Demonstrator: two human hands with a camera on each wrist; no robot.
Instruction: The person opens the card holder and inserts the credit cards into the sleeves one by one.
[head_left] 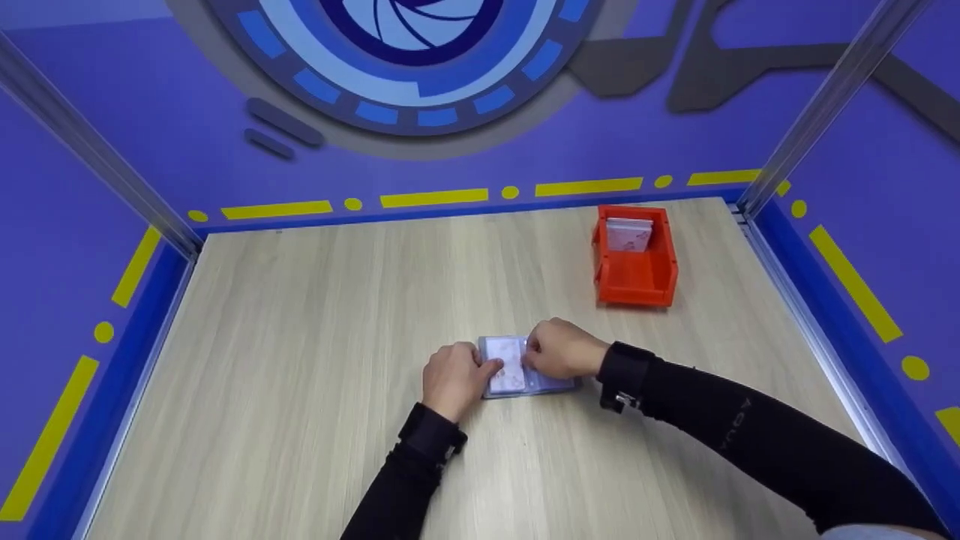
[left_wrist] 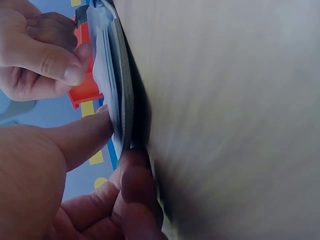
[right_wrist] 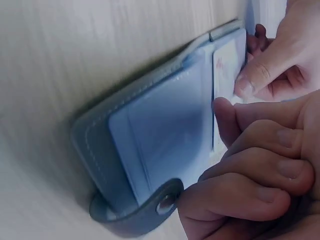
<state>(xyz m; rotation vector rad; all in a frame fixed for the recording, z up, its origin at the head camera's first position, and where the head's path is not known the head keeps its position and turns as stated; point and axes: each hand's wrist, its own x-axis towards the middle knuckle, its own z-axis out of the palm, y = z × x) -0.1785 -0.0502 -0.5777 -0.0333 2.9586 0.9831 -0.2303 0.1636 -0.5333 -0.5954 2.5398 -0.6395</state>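
Note:
A grey-blue card holder (head_left: 551,384) lies opened out on the table, with clear sleeves (right_wrist: 162,125) and a strap with a metal snap (right_wrist: 165,204). A pale card with reddish print (head_left: 507,375) shows on its left side. My left hand (head_left: 454,381) grips the left edge of the holder, thumb on top and fingers underneath, as the left wrist view shows. With curled fingers, my right hand (head_left: 564,350) pinches at the card's inner edge near the fold. Its exact contact with the card is partly hidden by the fingers.
Toward the back right of the wooden table (head_left: 322,322) stands a red open-front bin (head_left: 637,294) with several similar cards (head_left: 628,235) leaning in its rear. Purple-blue panels (head_left: 450,169) enclose the back and both sides.

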